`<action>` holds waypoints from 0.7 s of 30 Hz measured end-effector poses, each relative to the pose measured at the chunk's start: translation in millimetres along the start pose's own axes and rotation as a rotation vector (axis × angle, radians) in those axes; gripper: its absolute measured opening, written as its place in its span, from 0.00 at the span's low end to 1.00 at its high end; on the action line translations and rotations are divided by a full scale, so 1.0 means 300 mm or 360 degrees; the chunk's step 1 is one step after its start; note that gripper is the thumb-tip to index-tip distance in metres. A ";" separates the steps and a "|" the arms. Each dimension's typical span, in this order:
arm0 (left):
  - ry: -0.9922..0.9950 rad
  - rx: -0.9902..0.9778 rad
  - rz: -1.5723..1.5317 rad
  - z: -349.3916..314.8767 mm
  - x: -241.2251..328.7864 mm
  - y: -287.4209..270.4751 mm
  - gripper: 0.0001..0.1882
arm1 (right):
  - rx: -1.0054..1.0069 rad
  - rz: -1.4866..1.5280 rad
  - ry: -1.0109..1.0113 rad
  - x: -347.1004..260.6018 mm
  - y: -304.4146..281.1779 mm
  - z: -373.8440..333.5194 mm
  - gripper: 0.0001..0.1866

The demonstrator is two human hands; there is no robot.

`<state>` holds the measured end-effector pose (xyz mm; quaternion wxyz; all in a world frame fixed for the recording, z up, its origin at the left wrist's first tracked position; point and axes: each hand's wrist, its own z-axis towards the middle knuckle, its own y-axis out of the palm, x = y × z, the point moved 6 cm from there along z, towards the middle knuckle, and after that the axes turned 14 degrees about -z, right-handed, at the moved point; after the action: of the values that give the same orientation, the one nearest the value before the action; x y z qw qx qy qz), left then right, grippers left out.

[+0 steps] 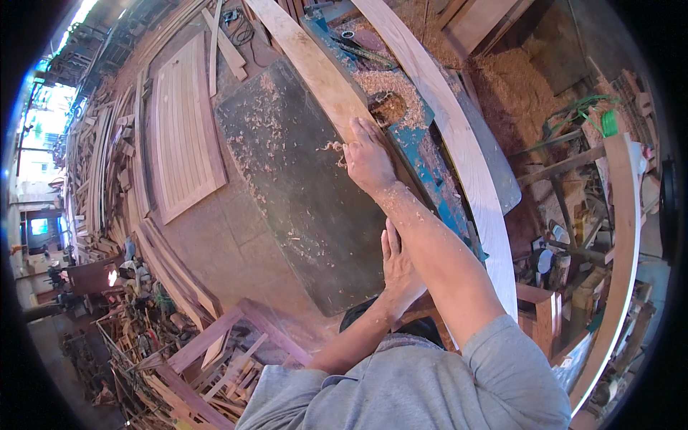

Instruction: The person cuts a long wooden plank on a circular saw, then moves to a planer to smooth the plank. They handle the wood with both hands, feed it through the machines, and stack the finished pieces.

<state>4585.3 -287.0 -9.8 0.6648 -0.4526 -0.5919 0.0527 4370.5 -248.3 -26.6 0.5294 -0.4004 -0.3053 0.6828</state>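
Observation:
A long pale wooden board (315, 64) runs from the upper edge down across a machine with a flat dark metal table (301, 193). My right hand (368, 159) lies over the board, its fingers curled across the top and the thumb along the left side. Lower down, my left hand (400, 269) stretches its fingers out beside the right forearm, above the table's near end. Behind that forearm the near part of the board is hidden, so I cannot tell whether the left hand touches it. Wood shavings (266, 115) lie scattered on the table and cling to my right arm.
Right of the board, the machine's blue body (423, 154) holds heaped shavings. A second long pale plank (466, 136) passes beside it. A slatted wooden panel (188, 129) lies on the floor at left. Offcuts (233, 369) fill a wooden frame at lower left; a curved timber (618, 272) stands at right.

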 end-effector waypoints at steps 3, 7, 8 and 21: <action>-0.0033 0.0089 0.0070 0.058 -0.013 -0.023 0.46 | 0.0011 -0.0048 -0.0002 -0.001 0.034 0.065 0.17; -0.0083 0.0120 0.0183 0.121 -0.057 -0.050 0.46 | -0.0050 -0.0074 -0.0010 0.004 0.081 0.144 0.17; -0.0045 0.0170 0.0159 0.135 -0.062 -0.061 0.45 | 0.0006 -0.0083 -0.0016 0.006 0.088 0.158 0.17; 0.0453 0.0393 -0.0160 0.291 -0.115 -0.187 0.42 | -0.0598 -0.0064 -0.0279 -0.121 -0.030 0.266 0.19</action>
<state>4476.2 -293.5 -7.8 0.7941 -0.3403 -0.5028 0.0272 4309.6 -280.5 28.5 0.4303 -0.4249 -0.4802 0.6354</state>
